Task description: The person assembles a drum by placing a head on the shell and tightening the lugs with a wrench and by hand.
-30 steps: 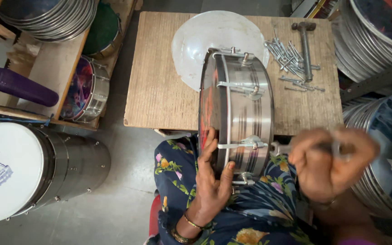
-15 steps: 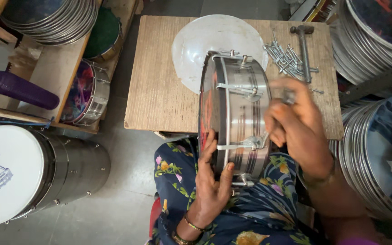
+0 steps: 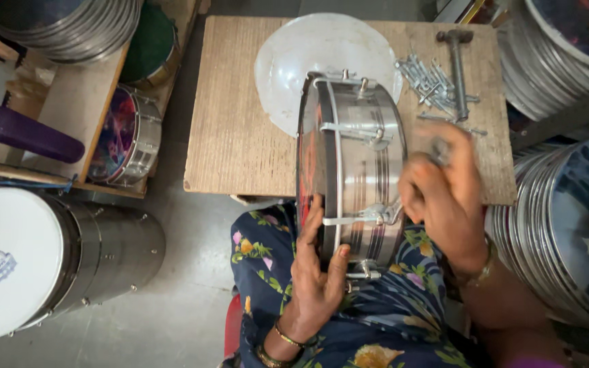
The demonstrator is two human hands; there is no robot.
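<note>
Two hands work on the shiny steel frame drum with chrome tension rods [image 3: 359, 163], which stands on edge, leaning from the person's lap onto the near edge of the pale wooden desk [image 3: 240, 136]. A second ago the right hand [image 3: 444, 197] was raised clear of the shell; half a second ago it came down onto it, and now it sits at the drum's right side, so the fitting of the hardware looks to be going on. Its fingers [image 3: 417, 194] are curled tight around something small and blurred; what, I cannot tell. The left hand [image 3: 315, 272] is unmoved, its fingers [image 3: 311, 225] spread flat against the red drumhead. Loose silver bolts [image 3: 434, 85] and a metal hammer [image 3: 458, 61] lie on the desk beyond.
</note>
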